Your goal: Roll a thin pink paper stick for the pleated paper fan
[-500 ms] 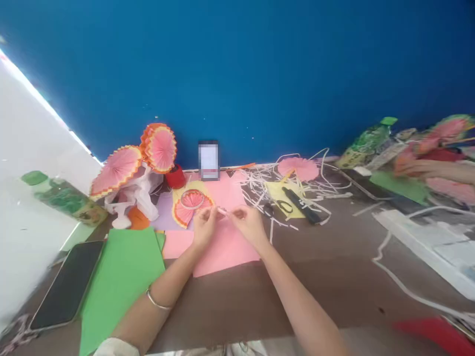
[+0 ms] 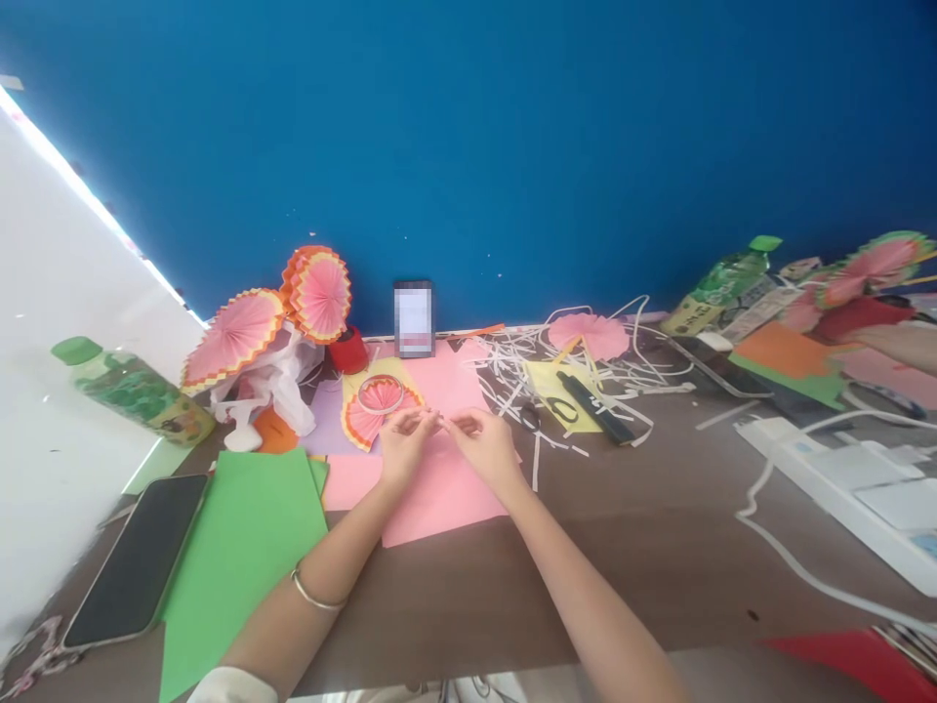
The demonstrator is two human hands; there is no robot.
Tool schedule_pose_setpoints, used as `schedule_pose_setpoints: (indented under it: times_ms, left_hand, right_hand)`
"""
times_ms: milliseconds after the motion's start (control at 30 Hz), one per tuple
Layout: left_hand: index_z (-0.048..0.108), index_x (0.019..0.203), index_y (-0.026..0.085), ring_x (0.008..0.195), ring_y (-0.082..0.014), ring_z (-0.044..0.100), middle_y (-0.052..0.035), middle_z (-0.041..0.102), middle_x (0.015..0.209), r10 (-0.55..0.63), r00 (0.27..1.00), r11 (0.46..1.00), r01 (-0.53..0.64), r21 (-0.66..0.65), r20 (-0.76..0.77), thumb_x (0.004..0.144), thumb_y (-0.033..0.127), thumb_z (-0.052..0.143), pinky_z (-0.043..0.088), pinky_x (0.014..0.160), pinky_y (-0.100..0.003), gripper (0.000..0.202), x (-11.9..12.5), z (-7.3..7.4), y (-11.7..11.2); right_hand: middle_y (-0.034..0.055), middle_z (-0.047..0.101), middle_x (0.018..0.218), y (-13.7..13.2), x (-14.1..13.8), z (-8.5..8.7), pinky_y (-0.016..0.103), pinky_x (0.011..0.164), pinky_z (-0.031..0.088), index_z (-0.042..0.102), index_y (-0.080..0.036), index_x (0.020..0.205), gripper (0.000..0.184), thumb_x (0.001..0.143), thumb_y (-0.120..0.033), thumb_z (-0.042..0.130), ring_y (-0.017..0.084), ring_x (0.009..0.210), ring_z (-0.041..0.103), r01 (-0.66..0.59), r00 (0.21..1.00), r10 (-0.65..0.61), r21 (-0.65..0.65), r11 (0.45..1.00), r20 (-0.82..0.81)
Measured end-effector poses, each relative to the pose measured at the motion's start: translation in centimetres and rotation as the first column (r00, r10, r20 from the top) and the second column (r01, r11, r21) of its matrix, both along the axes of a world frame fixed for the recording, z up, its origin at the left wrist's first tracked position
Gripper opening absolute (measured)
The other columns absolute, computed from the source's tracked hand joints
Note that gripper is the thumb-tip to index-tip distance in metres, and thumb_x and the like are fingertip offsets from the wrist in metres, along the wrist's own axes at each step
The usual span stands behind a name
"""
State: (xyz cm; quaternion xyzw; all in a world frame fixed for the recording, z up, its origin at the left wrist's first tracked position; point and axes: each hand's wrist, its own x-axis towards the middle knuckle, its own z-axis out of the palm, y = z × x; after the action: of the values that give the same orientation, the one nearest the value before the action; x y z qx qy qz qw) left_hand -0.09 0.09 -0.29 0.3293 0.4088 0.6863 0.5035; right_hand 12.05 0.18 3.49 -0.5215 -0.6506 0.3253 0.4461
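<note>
My left hand (image 2: 404, 445) and my right hand (image 2: 484, 447) meet over pink paper (image 2: 446, 508), thumbs and fingers pinched. Between the fingertips is a small pale pink strip, mostly covered by the fingers. Just behind my left hand lies a pleated paper fan (image 2: 360, 426) in pink, yellow and orange, with a clear ring (image 2: 399, 391) resting on it. To the right of my right hand are scissors (image 2: 528, 418), a black tube-shaped tool (image 2: 596, 410) on yellow paper (image 2: 542, 375), and a tangle of white paper strips (image 2: 505, 369).
Green sheets (image 2: 245, 557) and a phone (image 2: 139, 561) lie on the left, near a tilted bottle (image 2: 136, 395). Finished paper fans (image 2: 241, 337) stand behind. A power strip (image 2: 841, 498) with cables is at right, where another person's arm (image 2: 904, 344) reaches in.
My hands have drawn slightly closer together, covering more of the strip. At far right, an orange sheet now lies on the green paper, and the other person's hand has shifted right.
</note>
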Motion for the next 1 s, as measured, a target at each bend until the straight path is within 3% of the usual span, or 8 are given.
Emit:
schedule_pose_setpoints:
  times_ms: [333, 500, 600, 700, 833, 1000]
  left_hand:
    - [0.061, 0.074, 0.012, 0.071, -0.0180, 0.065, -0.0044, 0.067, 0.068, 0.075, 0.996, 0.997, -0.073, -0.029, 0.051, 0.057, 0.029, 0.076, 0.053, 0.071, -0.033, 0.028, -0.2, 0.0, 0.3]
    - [0.061, 0.076, 0.013, 0.071, -0.0170, 0.065, -0.0051, 0.068, 0.071, 0.018, 0.996, 0.999, -0.015, -0.036, 0.092, 0.058, 0.030, 0.076, 0.052, 0.073, -0.032, 0.029, -0.2, -0.1, 0.3]
    - [0.063, 0.085, 0.015, 0.083, -0.0182, 0.064, -0.0077, 0.068, 0.085, -0.044, 0.992, 0.999, 0.047, -0.022, 0.118, 0.062, 0.031, 0.073, 0.048, 0.080, -0.033, 0.030, -0.3, -0.2, 0.3]
    - [0.067, 0.086, 0.014, 0.102, -0.0229, 0.057, -0.0115, 0.064, 0.106, -0.153, 0.988, 0.988, 0.153, 0.010, -0.009, 0.066, 0.033, 0.070, 0.042, 0.091, -0.035, 0.028, -0.3, -0.3, 0.3]
    - [0.070, 0.081, 0.013, 0.103, -0.0264, 0.056, -0.0119, 0.066, 0.101, -0.194, 0.969, 0.981, 0.194, -0.017, -0.150, 0.070, 0.036, 0.066, 0.042, 0.092, -0.039, 0.025, -0.2, -0.7, 0.2]
    - [0.070, 0.078, 0.012, 0.094, -0.0257, 0.061, -0.0103, 0.068, 0.094, -0.133, 0.991, 0.990, 0.133, -0.034, 0.009, 0.068, 0.038, 0.067, 0.047, 0.086, -0.041, 0.027, 0.0, -0.6, 0.3]
  right_hand:
    - [0.0023, 0.067, 0.066, -0.1, 0.6, 0.6, 0.026, 0.062, 0.049, 0.062, -0.017, 0.065, 0.007, 0.069, -0.021, 0.059, 0.015, 0.060, 0.061, 0.003, 0.998, -0.002, -0.015, 1.000, 0.066]
    - [0.0027, 0.066, 0.064, 0.2, 0.4, 0.3, 0.026, 0.060, 0.049, 0.061, -0.017, 0.063, 0.008, 0.069, -0.022, 0.059, 0.016, 0.060, 0.061, 0.009, 0.997, -0.008, -0.011, 1.000, 0.074]
    - [0.0028, 0.066, 0.065, 0.2, 0.2, 0.0, 0.027, 0.061, 0.049, 0.061, -0.017, 0.065, 0.010, 0.071, -0.025, 0.058, 0.016, 0.060, 0.061, 0.016, 0.999, -0.018, 0.031, 0.999, 0.043]
    - [0.0036, 0.067, 0.068, 0.1, 0.1, -0.4, 0.027, 0.061, 0.049, 0.062, -0.018, 0.068, 0.013, 0.073, -0.028, 0.056, 0.017, 0.061, 0.062, 0.008, 1.000, -0.009, 0.062, 0.998, 0.019]
    - [0.0046, 0.067, 0.071, 0.0, 0.1, -0.4, 0.028, 0.063, 0.051, 0.062, -0.017, 0.071, 0.014, 0.074, -0.030, 0.056, 0.018, 0.064, 0.063, -0.016, 1.000, 0.016, 0.042, 0.999, -0.013]
    - [0.0039, 0.068, 0.074, -0.3, 0.2, 0.5, 0.027, 0.066, 0.051, 0.064, -0.018, 0.073, 0.012, 0.073, -0.028, 0.058, 0.016, 0.066, 0.064, -0.065, 0.997, 0.067, 0.039, 0.997, -0.034]
